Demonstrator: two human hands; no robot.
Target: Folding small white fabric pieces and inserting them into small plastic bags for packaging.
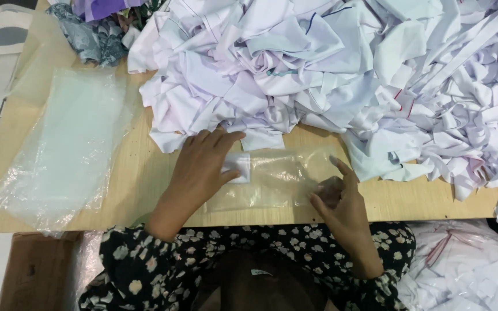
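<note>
1. The person sits at a pale wooden table, both bare hands over a clear plastic bag that lies flat near the table's front edge.
2. The left hand rests palm down on the bag's left end, fingers spread and lightly curled, pressing on a small folded white cloth piece at that end; whether the piece is inside the bag or on top of it I cannot tell.
3. The right hand pinches the bag's right end between thumb and fingers, the forefinger lifted and pointing up.
4. Just behind the bag a big heap of white cloth pieces covers the table's far half.
5. Well to the left lies a stack of clear plastic bags.
6. Patterned grey fabric sits at the far left corner.
</note>
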